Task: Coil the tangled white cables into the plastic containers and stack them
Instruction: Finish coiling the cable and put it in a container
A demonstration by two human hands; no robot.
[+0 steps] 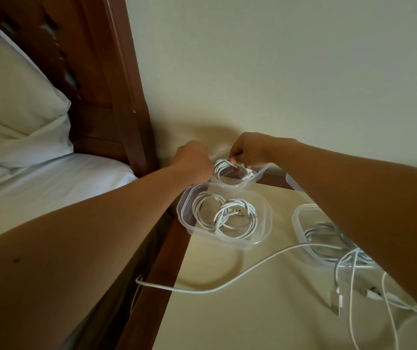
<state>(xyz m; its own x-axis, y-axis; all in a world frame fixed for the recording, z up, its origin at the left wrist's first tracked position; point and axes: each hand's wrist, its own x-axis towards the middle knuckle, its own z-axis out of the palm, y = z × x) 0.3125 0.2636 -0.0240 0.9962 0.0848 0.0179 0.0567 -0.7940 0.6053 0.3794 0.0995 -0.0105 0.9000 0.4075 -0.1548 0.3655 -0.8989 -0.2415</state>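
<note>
A: Far tub (237,176), centre of frame: clear plastic, rounded corners, thin rim. White cable (227,168) coiled inside, smooth round cord, a plug end lying at its right.

B: Hands?

A: Left hand (193,160) curled at the tub's left rim, fingers hidden behind its back; it seems to grip the rim, can't confirm. Right hand (246,150) bent over the top rim, fingertips pinching the cable coil.

B: Other tubs?

A: Near tub (223,215) just below, touching the far one: same clear plastic, two overlapping white loops inside. Third tub (300,223) at right, partly behind the right forearm, holding greyish-white cord.

B: Loose stuff?

A: Long cable (227,281) arcs across the pale matte table (265,311), one end past its left edge. Tangle (353,286) with plugs, lower right.
</note>
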